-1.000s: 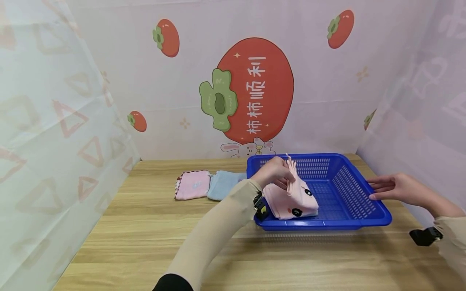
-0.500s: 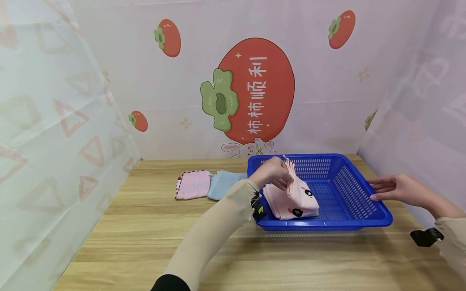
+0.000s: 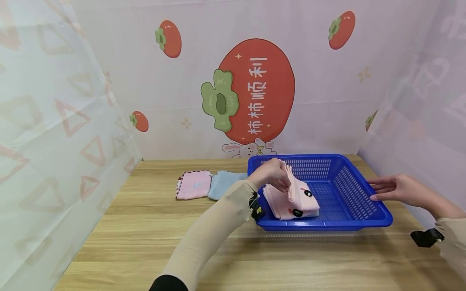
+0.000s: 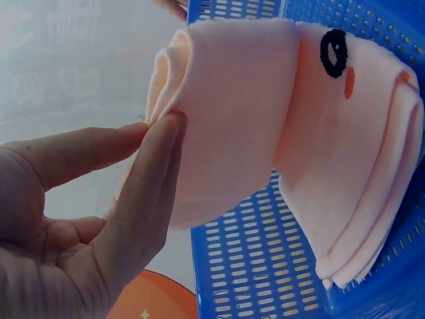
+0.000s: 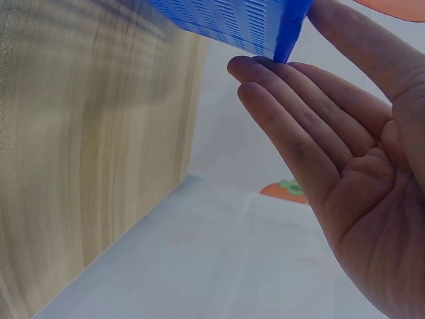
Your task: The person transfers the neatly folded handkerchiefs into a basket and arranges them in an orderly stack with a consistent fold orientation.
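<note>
A folded pale pink towel with embroidered black eyes lies in the left end of the blue plastic basket. My left hand pinches its folded upper layers between thumb and fingers and holds them raised; the lower part rests on the pile. Under it a bit of light blue cloth shows at the basket floor. At the basket's right side, my right hand holds the rim, the thumb above and the nearly straight fingers below, as the right wrist view shows.
Left of the basket, a folded pink cloth with a checked edge and a light blue cloth lie side by side on the wooden table. White printed curtains stand behind and at both sides.
My left hand has shifted slightly left, and the raised pink towel edge leans left a little with it. The right hand and the basket stay in place.
</note>
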Demonstrator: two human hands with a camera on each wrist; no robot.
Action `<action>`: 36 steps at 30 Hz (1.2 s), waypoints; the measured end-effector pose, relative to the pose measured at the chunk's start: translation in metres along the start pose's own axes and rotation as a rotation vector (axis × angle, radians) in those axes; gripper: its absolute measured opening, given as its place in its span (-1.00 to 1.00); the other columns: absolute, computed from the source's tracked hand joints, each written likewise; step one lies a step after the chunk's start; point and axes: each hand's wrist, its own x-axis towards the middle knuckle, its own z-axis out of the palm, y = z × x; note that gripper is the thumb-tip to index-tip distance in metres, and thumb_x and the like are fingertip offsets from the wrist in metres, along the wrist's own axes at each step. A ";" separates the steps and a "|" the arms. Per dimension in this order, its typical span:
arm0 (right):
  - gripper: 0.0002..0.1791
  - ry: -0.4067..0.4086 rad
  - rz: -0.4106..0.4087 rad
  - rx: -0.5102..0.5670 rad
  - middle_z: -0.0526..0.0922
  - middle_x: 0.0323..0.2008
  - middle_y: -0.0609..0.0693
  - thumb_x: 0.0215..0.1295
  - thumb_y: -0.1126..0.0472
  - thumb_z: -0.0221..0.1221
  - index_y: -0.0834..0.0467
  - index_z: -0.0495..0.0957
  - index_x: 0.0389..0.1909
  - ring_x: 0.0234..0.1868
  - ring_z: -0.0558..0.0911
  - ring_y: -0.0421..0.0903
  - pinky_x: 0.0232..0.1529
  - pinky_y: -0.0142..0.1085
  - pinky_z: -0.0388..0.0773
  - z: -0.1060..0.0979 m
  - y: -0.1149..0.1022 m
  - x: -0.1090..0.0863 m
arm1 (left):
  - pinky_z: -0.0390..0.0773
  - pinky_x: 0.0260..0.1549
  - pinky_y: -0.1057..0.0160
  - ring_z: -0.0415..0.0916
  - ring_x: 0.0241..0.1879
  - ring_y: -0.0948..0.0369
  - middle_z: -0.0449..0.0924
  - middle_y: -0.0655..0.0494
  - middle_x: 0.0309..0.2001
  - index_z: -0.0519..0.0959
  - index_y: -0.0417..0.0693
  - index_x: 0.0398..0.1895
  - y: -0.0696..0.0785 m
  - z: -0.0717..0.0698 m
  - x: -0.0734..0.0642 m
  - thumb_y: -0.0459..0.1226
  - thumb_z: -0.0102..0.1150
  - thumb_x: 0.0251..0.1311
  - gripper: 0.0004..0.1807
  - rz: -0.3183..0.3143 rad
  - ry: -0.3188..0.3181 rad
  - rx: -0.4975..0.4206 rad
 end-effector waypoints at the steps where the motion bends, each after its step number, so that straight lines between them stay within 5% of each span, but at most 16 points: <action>1: -0.37 0.001 -0.002 -0.001 0.67 -0.12 0.29 0.15 0.10 0.31 0.42 0.45 0.13 -0.28 0.61 -0.49 -0.35 -0.48 0.57 0.000 0.000 0.000 | 0.65 -0.25 0.02 0.62 -0.64 0.11 0.65 -0.17 -0.57 0.51 -0.30 -0.61 0.000 0.000 0.000 -0.54 0.26 0.01 -0.85 -0.001 -0.003 0.001; 4: -0.37 0.000 -0.005 0.002 0.66 -0.12 0.30 0.15 0.10 0.31 0.44 0.44 0.13 -0.28 0.61 -0.49 -0.35 -0.48 0.57 0.000 -0.001 0.000 | 0.63 -0.18 -0.02 0.63 -0.62 0.10 0.65 -0.16 -0.55 0.51 -0.29 -0.62 0.000 -0.001 -0.001 -0.52 0.26 0.02 -0.85 -0.011 -0.006 0.013; 11: -0.37 -0.002 -0.003 0.006 0.67 -0.12 0.29 0.15 0.10 0.31 0.43 0.44 0.13 -0.29 0.62 -0.48 -0.35 -0.48 0.57 0.001 0.000 0.000 | 0.68 -0.37 0.08 0.68 -0.50 0.02 0.68 -0.16 -0.52 0.51 -0.25 -0.68 -0.001 -0.003 -0.002 -0.46 0.28 0.05 -0.79 -0.012 -0.020 0.061; 24: -0.36 0.001 0.005 0.002 0.67 -0.12 0.29 0.14 0.09 0.31 0.43 0.44 0.13 -0.30 0.63 -0.46 -0.36 -0.48 0.57 0.002 0.002 0.000 | 0.62 -0.14 -0.04 0.64 -0.17 -0.13 0.67 -0.27 -0.24 0.61 -0.34 -0.46 -0.005 -0.013 -0.011 -0.40 0.26 0.10 -0.89 0.043 -0.006 0.033; 31: -0.37 0.008 -0.003 0.013 0.66 -0.13 0.31 0.14 0.12 0.31 0.44 0.44 0.13 -0.31 0.63 -0.46 -0.36 -0.47 0.57 0.001 -0.002 -0.001 | 0.68 -0.38 0.19 0.67 -0.43 0.11 0.70 -0.12 -0.31 0.60 -0.19 -0.52 -0.006 -0.016 -0.015 -0.36 0.30 0.09 -0.90 0.066 0.032 0.094; 36: -0.37 0.006 0.000 0.010 0.67 -0.13 0.30 0.14 0.11 0.31 0.44 0.44 0.13 -0.30 0.63 -0.46 -0.36 -0.47 0.58 0.001 -0.002 0.000 | 0.68 -0.35 0.20 0.63 -0.48 0.18 0.68 -0.08 -0.34 0.58 -0.17 -0.45 -0.008 -0.021 -0.018 -0.33 0.34 0.06 -0.88 0.069 0.040 0.120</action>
